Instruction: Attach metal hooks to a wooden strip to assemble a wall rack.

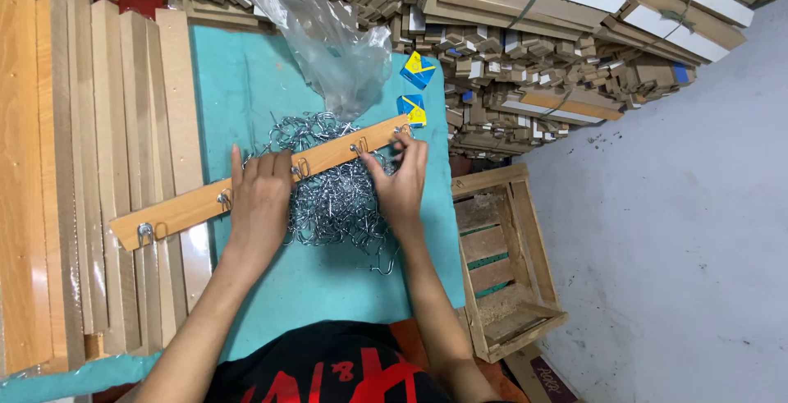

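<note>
Lying nearest, at the lower right, a slatted wooden crate (501, 267) on the grey floor (673, 231), just beside the teal cloth (238, 83) covering the work surface. Spreading across that cloth, a tangled heap of metal hooks (336, 198), partly hidden under both hands and the strip. Resting flat and palm down, the left hand (261, 198), fingers extended and pressing the middle of the wooden strip (254, 181), not wrapping around it. Running diagonally over the heap, that strip, its low end reaching over the stacked boards (82, 165) at the left, its high end toward the upper right, several hooks already sitting along it. Pinching at the strip's upper end, the right hand (402, 181), fingertips closing on a small hook (401, 131) against the wood, wrist bent and forearm angling in from below. Beyond the strip, a crumpled clear plastic bag (328, 42) and two small blue-and-yellow boxes (417, 70). Farthest back, piling high, bundles of cut wooden pieces (542, 42).
</note>
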